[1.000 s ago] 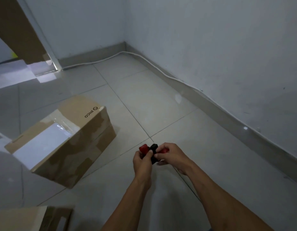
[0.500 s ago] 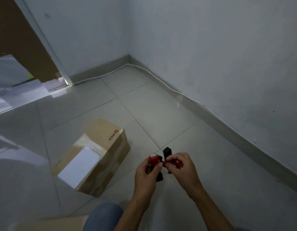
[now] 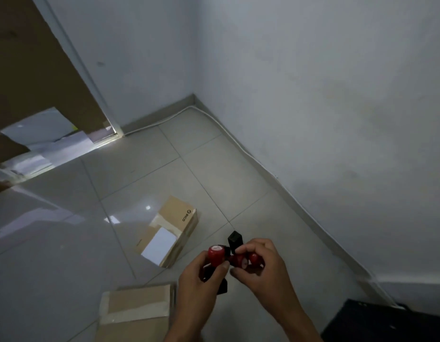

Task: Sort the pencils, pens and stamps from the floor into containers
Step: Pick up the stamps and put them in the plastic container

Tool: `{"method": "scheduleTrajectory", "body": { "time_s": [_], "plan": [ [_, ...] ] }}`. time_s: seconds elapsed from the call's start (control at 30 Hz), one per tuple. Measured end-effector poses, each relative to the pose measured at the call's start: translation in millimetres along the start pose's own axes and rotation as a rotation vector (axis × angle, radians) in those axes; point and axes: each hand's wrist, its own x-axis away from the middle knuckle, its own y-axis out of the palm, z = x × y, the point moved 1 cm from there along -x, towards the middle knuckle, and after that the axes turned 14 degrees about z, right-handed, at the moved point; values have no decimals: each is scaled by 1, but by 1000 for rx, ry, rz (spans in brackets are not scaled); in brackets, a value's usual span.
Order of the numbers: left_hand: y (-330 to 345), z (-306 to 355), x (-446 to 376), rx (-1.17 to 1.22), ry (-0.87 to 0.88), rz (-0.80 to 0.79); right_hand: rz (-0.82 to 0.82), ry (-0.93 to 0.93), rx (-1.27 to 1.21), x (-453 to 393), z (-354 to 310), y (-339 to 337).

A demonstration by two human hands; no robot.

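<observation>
Hands (image 3: 201,272) (image 3: 261,265) grip stamps (image 3: 216,254) above two cardboard boxes (image 3: 169,235), contents unseen.

The near cardboard box (image 3: 137,314) and a black case (image 3: 386,322) run off the bottom edge; fingers (image 3: 253,245) hide most of the stamps (image 3: 235,257).
</observation>
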Motion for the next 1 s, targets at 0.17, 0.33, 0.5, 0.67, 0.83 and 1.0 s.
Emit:
{"method": "scheduleTrajectory", "body": {
  "time_s": [0.17, 0.33, 0.5, 0.67, 0.83, 1.0],
  "plan": [
    [-50, 115, 64, -81, 141, -100, 15, -176, 84, 35, -137, -50],
    [-56, 183, 114, -68, 226, -174, 92, -266, 98, 64, -203, -103],
    [-23, 195, 163, -59, 300, -190, 148, -269, 70, 95, -210, -160],
    [48, 177, 236, -35, 278, -292, 250, -205, 48, 136, -174, -248],
    [124, 157, 305, -118, 320, -447, 400, -95, 49, 185, -123, -344],
    [199, 131, 367, -210, 324, -593, 547, -11, 70, 233, -67, -431]
  ]
}}
